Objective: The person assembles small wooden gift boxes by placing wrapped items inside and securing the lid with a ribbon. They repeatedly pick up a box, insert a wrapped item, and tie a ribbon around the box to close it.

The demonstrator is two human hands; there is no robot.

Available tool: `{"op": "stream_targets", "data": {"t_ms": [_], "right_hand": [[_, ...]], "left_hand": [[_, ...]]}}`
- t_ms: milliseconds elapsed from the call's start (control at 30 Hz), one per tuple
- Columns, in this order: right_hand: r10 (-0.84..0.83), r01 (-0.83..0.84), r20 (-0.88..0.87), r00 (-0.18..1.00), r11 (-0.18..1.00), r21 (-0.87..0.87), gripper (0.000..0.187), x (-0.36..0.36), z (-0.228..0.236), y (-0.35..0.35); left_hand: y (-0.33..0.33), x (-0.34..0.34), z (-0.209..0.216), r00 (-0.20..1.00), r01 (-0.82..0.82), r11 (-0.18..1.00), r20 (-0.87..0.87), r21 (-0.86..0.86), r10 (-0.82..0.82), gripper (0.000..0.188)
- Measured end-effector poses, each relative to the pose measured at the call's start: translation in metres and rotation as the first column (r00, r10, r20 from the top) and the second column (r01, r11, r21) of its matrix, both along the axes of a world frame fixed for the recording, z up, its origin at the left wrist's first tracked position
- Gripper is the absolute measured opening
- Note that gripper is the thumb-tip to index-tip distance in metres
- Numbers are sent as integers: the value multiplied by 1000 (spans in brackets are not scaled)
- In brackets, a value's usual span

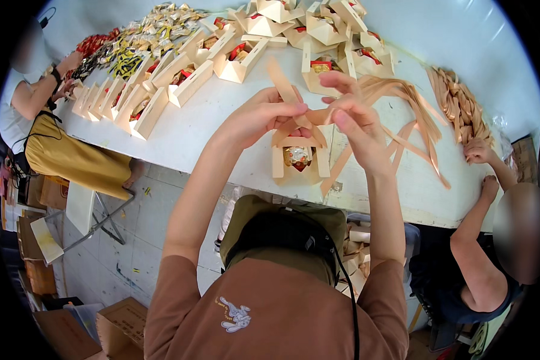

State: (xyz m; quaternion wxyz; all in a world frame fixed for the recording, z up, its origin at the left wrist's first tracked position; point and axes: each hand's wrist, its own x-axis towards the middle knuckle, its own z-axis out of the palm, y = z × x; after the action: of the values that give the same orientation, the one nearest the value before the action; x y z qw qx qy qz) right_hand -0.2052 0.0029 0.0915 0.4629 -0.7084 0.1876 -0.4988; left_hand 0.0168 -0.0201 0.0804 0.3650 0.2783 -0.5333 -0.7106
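Observation:
On the near edge of the white table, right in front of me, stands a small cream card box (278,163) with wrapped sweets (298,157) showing through its open side. A peach satin ribbon (282,83) passes over the top of the box, one end sticking up. My left hand (255,119) pinches this ribbon between thumb and fingers just above the box. Opposite it, my right hand (364,129) holds another stretch of the ribbon with thumb and fingertips, its upper fingers raised. The crossing of the ribbon is partly hidden by my fingers.
Filled card boxes (189,81) stand in rows at the left and pile up at the back. Wrapped sweets (162,30) heap at the far left. Loose ribbons (423,120) and a ribbon bundle (456,99) lie right. Co-workers sit at both sides; one person's hand (479,150) touches the bundle.

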Motion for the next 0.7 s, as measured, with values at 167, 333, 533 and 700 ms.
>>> {"op": "stream_targets", "data": {"t_ms": [167, 333, 533, 700], "right_hand": [[119, -118, 85, 989, 993, -19, 20, -2, -5, -2], [56, -89, 131, 990, 961, 263, 29, 7, -12, 2], [90, 58, -307, 947, 896, 441, 33, 9, -17, 3], [-144, 225, -217, 965, 882, 414, 25, 10, -47, 0]], "left_hand": [[-5, 3, -15, 999, -40, 996, 1, 83, 41, 16], [3, 4, -17, 984, 32, 957, 175, -288, 19, 20], [21, -17, -20, 770, 57, -44, 16, -997, 638, 23], [29, -19, -36, 851, -295, 373, -65, -880, 521, 15]]}}
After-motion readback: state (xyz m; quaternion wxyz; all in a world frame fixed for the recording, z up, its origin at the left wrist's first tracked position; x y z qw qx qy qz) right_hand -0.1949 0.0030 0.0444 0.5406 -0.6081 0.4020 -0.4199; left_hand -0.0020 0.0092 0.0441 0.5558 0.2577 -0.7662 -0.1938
